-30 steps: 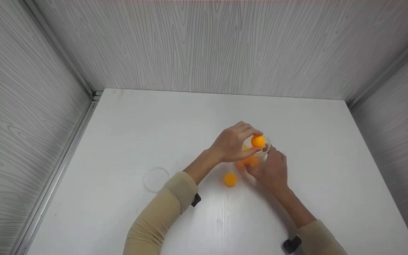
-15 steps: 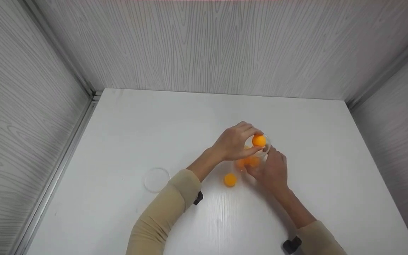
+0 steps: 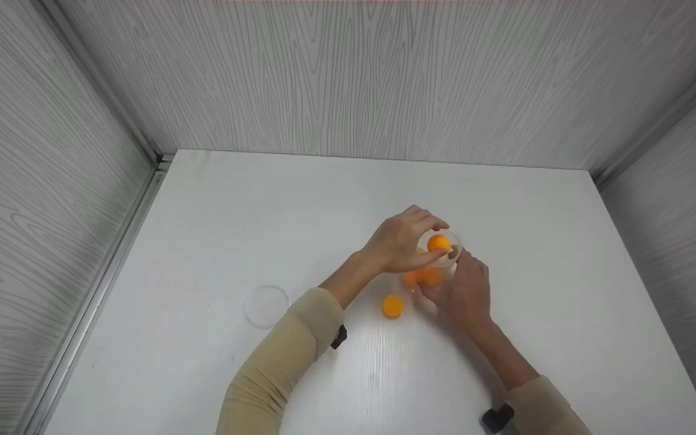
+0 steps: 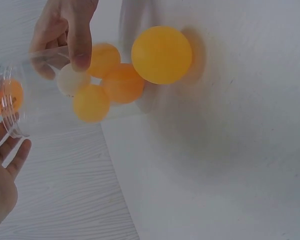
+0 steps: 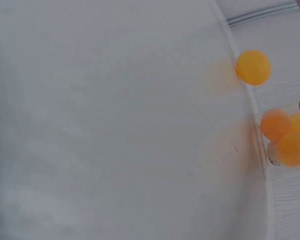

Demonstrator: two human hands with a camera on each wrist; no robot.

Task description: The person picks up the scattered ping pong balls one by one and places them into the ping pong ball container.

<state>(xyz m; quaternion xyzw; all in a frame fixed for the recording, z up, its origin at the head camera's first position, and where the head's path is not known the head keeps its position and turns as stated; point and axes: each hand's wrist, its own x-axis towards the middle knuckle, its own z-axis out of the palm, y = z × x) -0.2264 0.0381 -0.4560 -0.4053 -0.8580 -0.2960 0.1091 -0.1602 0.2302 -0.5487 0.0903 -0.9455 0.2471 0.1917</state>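
Note:
My left hand [image 3: 399, 244] is at the mouth of a clear plastic jar [image 4: 47, 117], its thumb and fingers spread. An orange ping-pong ball [image 3: 438, 243] sits just inside the jar's neck, below the fingertips and partly behind the thumb. My right hand [image 3: 469, 290] grips the jar's side, thumb showing through in the left wrist view. Low in the jar lie a white ball [image 4: 72, 80] and several orange balls [image 4: 122, 83], seen through the wall. The jar stands upright; its base is partly hidden in the head view.
One loose orange ball [image 3: 392, 306] lies on the white table [image 3: 251, 211] in front of the jar. A clear round lid [image 3: 248, 307] lies flat to the left, beside the left sleeve. Grey wood-grain panels [image 3: 348, 78] stand behind and at both sides.
The orange ball pinched in my left hand has been let go and has dropped into the jar's mouth. The fingers have parted slightly. My right hand and the jar have stayed put.

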